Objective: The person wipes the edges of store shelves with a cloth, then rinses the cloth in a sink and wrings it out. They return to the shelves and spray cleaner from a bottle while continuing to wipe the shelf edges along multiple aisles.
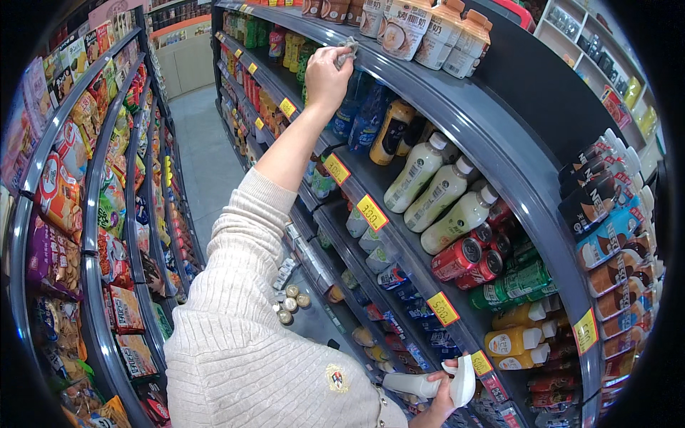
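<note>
My left hand (327,75) is raised over the front edge of the top shelf (423,93), its fingers closed around a crumpled grey cloth (348,49). The cloth touches the shelf's glossy dark rim, just left of several coconut milk bottles (405,27). Low on the right, my right hand (443,398) grips a white spray bottle (409,384) by its neck. The bottle lies tilted, its white spray head (463,381) beside a yellow price tag (480,364) on a lower shelf edge.
Below the top shelf stand pale green drink bottles (417,174), red cans (457,259) and orange juice bottles (505,342). Coffee bottles (599,246) line the top shelf's right end. Snack shelves (91,214) rise across the aisle floor (200,139). Several jars (290,303) stand on the floor.
</note>
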`<action>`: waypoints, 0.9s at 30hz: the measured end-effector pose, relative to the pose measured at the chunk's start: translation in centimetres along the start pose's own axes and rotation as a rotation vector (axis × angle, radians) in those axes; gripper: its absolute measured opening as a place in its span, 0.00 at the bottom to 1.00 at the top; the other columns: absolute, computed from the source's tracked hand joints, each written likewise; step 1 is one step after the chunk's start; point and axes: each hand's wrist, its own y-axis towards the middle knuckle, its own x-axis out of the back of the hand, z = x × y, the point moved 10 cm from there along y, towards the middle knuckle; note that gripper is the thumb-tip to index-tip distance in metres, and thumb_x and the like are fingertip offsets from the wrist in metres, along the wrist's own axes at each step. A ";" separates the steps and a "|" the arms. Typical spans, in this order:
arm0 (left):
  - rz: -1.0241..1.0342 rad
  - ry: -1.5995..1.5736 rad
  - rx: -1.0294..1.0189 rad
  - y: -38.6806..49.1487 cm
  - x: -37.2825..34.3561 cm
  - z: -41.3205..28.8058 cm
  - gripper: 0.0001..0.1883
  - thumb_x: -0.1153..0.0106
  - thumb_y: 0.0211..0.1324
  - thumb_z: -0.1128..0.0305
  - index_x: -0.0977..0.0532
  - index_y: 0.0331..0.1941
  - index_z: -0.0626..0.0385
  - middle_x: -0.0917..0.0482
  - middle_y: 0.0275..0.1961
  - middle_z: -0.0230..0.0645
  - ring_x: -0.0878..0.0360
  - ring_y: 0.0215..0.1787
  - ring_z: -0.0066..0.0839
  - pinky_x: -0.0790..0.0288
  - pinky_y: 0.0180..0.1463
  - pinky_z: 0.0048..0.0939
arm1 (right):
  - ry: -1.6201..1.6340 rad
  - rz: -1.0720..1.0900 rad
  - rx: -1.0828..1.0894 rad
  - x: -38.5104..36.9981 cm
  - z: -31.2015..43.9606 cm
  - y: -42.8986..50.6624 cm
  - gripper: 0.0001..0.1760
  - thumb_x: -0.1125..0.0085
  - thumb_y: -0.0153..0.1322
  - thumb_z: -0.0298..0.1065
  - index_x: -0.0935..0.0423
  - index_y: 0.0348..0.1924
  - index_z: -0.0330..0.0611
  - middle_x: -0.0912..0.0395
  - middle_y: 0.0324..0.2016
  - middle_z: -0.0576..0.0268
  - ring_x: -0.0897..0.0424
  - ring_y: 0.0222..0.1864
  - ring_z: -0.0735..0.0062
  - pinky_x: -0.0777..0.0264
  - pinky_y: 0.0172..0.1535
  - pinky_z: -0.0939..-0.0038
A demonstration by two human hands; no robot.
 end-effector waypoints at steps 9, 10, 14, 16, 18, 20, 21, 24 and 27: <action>-0.014 -0.119 0.079 0.6 -0.2 2.1 0.14 0.37 0.58 0.63 0.16 0.45 0.55 0.15 0.45 0.43 0.17 0.47 0.42 0.25 0.53 0.37 | 0.034 0.019 -0.046 -0.4 -0.6 0.7 0.38 0.42 0.67 0.25 0.40 0.71 0.29 0.25 0.46 0.50 0.20 0.26 0.68 0.23 0.32 0.71; 0.047 -0.052 0.098 0.5 -0.8 2.3 0.14 0.37 0.58 0.63 0.16 0.45 0.55 0.15 0.45 0.44 0.17 0.48 0.42 0.26 0.54 0.38 | 0.060 0.009 -0.043 -0.3 -0.7 0.8 0.38 0.42 0.67 0.25 0.41 0.71 0.29 0.25 0.46 0.50 0.20 0.26 0.68 0.23 0.32 0.71; 0.049 0.008 -0.120 -0.5 -0.8 -0.6 0.10 0.37 0.57 0.68 0.17 0.43 0.55 0.18 0.46 0.40 0.23 0.52 0.44 0.29 0.58 0.43 | 0.003 0.102 -0.029 -1.5 -0.8 1.5 0.39 0.41 0.68 0.25 0.41 0.71 0.28 0.25 0.47 0.49 0.19 0.27 0.68 0.23 0.32 0.71; 0.135 -0.035 -0.251 -1.1 -1.6 -2.5 0.11 0.36 0.55 0.70 0.17 0.43 0.55 0.19 0.46 0.39 0.23 0.51 0.42 0.29 0.58 0.42 | -0.002 0.130 -0.018 -2.0 -0.7 1.7 0.39 0.42 0.68 0.25 0.41 0.71 0.28 0.25 0.47 0.49 0.19 0.27 0.67 0.23 0.32 0.71; 0.107 -0.078 -0.247 -0.5 -1.3 -2.9 0.10 0.37 0.57 0.70 0.17 0.43 0.55 0.18 0.47 0.39 0.23 0.52 0.42 0.29 0.59 0.41 | 0.049 0.052 0.027 -1.5 -0.3 2.0 0.32 0.40 0.66 0.23 0.34 0.64 0.27 0.21 0.42 0.48 0.17 0.24 0.65 0.22 0.30 0.70; 0.074 0.043 -0.164 0.9 -1.1 -2.3 0.10 0.39 0.60 0.67 0.17 0.42 0.55 0.16 0.46 0.41 0.22 0.53 0.41 0.29 0.59 0.42 | 0.052 0.028 0.028 -1.6 -0.3 2.0 0.29 0.38 0.65 0.23 0.30 0.60 0.26 0.19 0.39 0.48 0.17 0.22 0.64 0.21 0.28 0.70; 0.004 0.010 -0.110 1.7 -0.4 -2.0 0.10 0.39 0.59 0.65 0.17 0.41 0.55 0.16 0.45 0.42 0.21 0.51 0.43 0.29 0.59 0.43 | 0.037 0.040 0.021 -1.9 -0.3 2.0 0.29 0.38 0.65 0.23 0.30 0.60 0.26 0.19 0.39 0.48 0.16 0.22 0.64 0.21 0.29 0.70; 0.117 0.109 -0.221 2.0 -1.5 -4.5 0.08 0.38 0.57 0.67 0.17 0.39 0.54 0.16 0.42 0.40 0.21 0.49 0.44 0.29 0.58 0.44 | 0.027 0.036 0.007 -2.5 -0.1 2.0 0.30 0.37 0.65 0.25 0.30 0.60 0.26 0.19 0.38 0.47 0.16 0.22 0.64 0.21 0.28 0.70; 0.187 0.040 -0.325 -0.4 -1.8 -8.4 0.07 0.37 0.55 0.67 0.18 0.37 0.54 0.17 0.42 0.38 0.21 0.49 0.42 0.29 0.57 0.43 | 0.098 0.029 -0.014 -2.8 0.1 1.9 0.30 0.37 0.64 0.23 0.29 0.59 0.26 0.18 0.37 0.48 0.16 0.22 0.64 0.22 0.28 0.70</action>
